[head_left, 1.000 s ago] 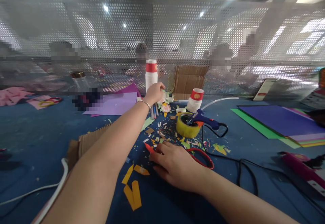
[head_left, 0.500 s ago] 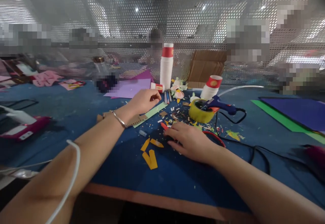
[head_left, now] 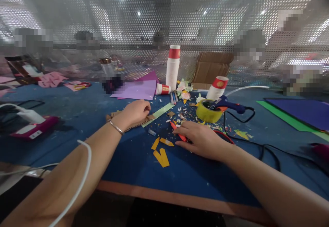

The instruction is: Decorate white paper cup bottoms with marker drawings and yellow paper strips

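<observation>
My left hand (head_left: 135, 113) is just above the corrugated cardboard pieces (head_left: 144, 120), fingers curled in; whatever they hold, if anything, is hidden. Beyond it a pale green paper strip (head_left: 164, 110) lies flat. My right hand (head_left: 199, 138) rests low over the table, with its fingers and thumb around a red-orange pen-shaped tool (head_left: 181, 135) whose far end points away to the left. Part of that tool is covered by the hand. Several yellow paper pieces (head_left: 161, 156) and a small clear cap-like piece (head_left: 151, 132) lie between the hands.
A yellow tape roll (head_left: 208, 112) has a blue glue gun (head_left: 228, 106) resting on it, its black cord trailing right. Behind stand a tall paper cup stack (head_left: 172, 71) and a shorter one (head_left: 214, 91). Markers (head_left: 174, 98), paper flowers (head_left: 185, 91), purple sheets (head_left: 136, 89) and scraps lie around.
My left hand has drawn back left from the green strip toward the cardboard, its fingers curling more. My right hand has shifted slightly, so more of the red-orange tool shows. The view has shifted a little.
</observation>
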Demonstrator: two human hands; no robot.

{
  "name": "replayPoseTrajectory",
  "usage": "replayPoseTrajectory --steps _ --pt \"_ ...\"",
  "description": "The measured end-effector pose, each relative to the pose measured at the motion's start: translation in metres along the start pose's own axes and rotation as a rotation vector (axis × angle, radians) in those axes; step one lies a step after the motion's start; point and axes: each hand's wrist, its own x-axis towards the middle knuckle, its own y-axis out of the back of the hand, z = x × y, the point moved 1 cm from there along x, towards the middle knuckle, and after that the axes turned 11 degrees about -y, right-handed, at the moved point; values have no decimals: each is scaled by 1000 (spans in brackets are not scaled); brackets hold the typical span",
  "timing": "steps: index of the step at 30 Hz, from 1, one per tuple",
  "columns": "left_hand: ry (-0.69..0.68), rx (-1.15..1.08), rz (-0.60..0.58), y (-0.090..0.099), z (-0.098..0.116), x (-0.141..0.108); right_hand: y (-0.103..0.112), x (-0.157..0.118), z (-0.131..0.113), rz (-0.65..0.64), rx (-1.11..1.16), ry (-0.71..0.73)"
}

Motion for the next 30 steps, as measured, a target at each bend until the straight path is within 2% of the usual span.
replayPoseTrajectory --steps 3,13,23,30 --pt "-11 25 4 -10 -7 3 1 -1 0 9 -9 -24" --pt "-32 92 0 -25 6 11 1 -1 1 0 -40 -41" --pt "116 162 42 -24 8 11 2 -1 -3 -32 -52 -24" --pt "114 114 20 -26 2 14 3 -2 -4 -23 -64 -29"
